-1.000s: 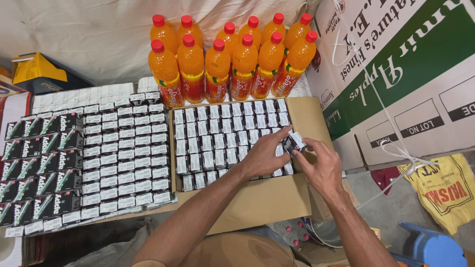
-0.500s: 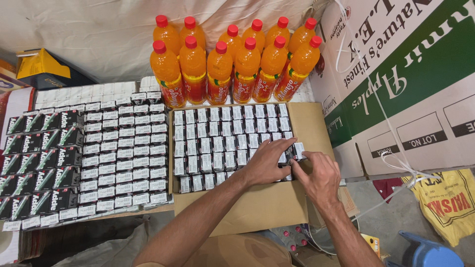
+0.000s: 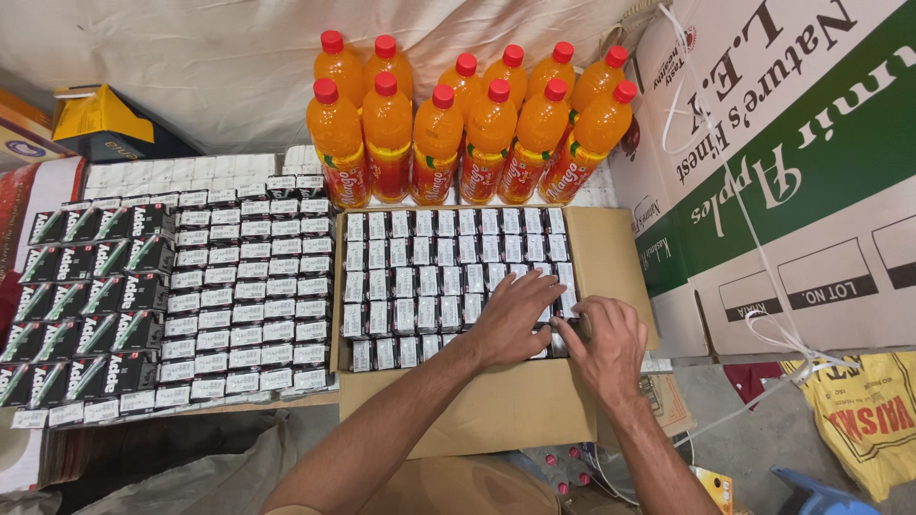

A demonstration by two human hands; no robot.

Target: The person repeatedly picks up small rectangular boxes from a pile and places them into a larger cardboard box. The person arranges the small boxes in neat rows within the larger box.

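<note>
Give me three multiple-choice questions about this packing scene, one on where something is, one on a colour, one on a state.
1. Where do the orange bottles stand?
A. Behind the open carton
B. Inside it
C. On the floor

2. What colour are the bottle caps?
A. Green
B. Red
C. White

3. How are both hands?
A. Raised in the air
B. Gripping a bottle
C. Pressed flat on the small packs

Answers: 1 A, they line up beyond the open carton. 2 B, every cap is red. 3 C, the left hand and right hand lie on the small packs.
</note>
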